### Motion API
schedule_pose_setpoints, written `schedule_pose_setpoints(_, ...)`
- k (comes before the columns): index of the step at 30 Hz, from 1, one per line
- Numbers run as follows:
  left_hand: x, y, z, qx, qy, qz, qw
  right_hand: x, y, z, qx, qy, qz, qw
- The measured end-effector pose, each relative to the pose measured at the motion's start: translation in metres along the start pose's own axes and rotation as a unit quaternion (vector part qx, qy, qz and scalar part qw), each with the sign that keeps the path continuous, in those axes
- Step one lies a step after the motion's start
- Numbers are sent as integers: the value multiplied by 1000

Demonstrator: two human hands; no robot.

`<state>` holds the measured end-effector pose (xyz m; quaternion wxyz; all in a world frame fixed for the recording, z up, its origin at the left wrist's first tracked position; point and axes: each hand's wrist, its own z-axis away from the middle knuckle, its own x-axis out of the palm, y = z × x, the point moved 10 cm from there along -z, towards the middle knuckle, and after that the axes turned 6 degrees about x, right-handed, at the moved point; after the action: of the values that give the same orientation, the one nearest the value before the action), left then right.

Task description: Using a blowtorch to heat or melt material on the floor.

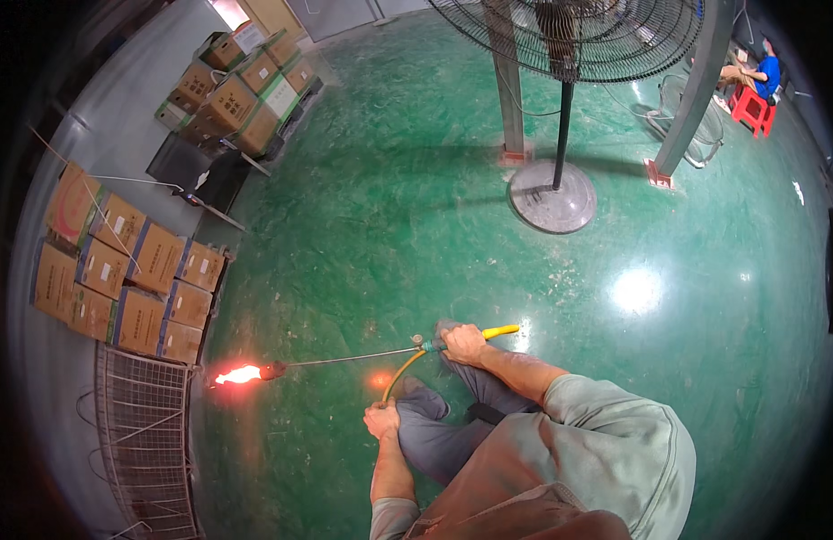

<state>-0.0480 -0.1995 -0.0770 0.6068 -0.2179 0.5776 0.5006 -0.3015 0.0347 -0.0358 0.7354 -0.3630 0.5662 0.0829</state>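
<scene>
A lit gas torch (pixel 353 358) burns low above the green floor (pixel 389 252), its flame (pixel 240 374) toward the floor's left edge, near a wire rack (pixel 146 409) and stacked cartons (pixel 137 270). The person's right grip (pixel 464 344) is clenched around the torch's handle end; the left grip (pixel 381 418) is closed on a yellow hose (pixel 401 371) that arches from the handle, just in front of the bent knees (pixel 421 409).

Good handling, by judgement, calls for a firm right wrist and a level rod, the hot end pointed away from the body and well apart from the cardboard. The left grip would do best to leave the hose some slack, without a kink, and to hold it clear of flame and feet.

Glare washes out the burner's mouth, and whether the flame touches the floor cannot be told. The right fingers cover part of the handle, so any valve there cannot be made out. Beyond the left grip, the hose is lost to view. The upper edge cuts off the top of a pedestal fan (pixel 561 135); a seated person (pixel 766 76) near the floor's far right corner is too small to read clearly.
</scene>
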Motion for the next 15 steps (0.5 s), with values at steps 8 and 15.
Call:
schedule_pose_setpoints(8,-1,3,1,4,15,7,1000,-4,1,2,8,-10,-11,1000)
schedule_pose_setpoints(15,6,1,-4,-16,-7,9,1000,0,4,-1,8,-3,-12,1000)
